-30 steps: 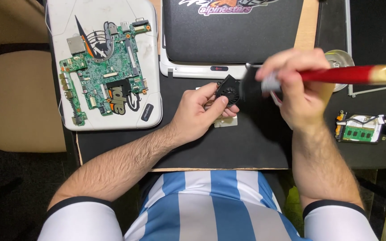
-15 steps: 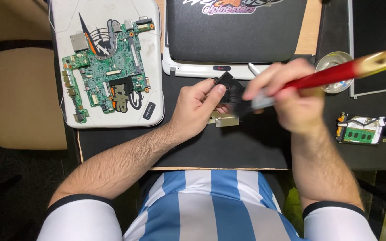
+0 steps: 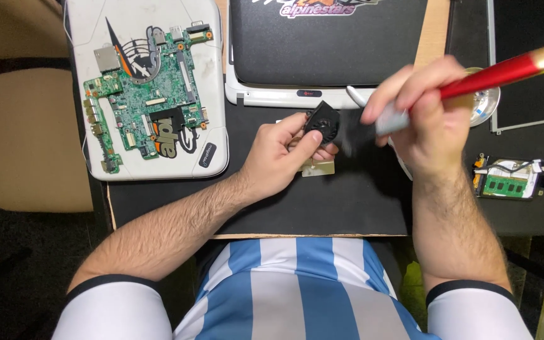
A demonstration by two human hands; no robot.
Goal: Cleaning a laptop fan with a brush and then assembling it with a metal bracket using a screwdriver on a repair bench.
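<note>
A small black cooling fan (image 3: 321, 124) sits pinched in the left hand (image 3: 281, 157), whose grip closes around it above a black mat (image 3: 347, 201). Just right of it, the right hand (image 3: 426, 119) has its grip closed on a red-handled brush (image 3: 492, 72), bristles blurred beside the fan. Left of the left grip, a green motherboard (image 3: 146, 107) lies on a white laptop shell (image 3: 212, 160). The mat covers a wooden table (image 3: 434, 31); a beige chair (image 3: 26, 138) stands far left.

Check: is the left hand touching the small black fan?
Touching. The head view shows the left hand pinching the small black fan, thumb on its lower edge and fingertips behind it, lifted off the black mat.
</note>
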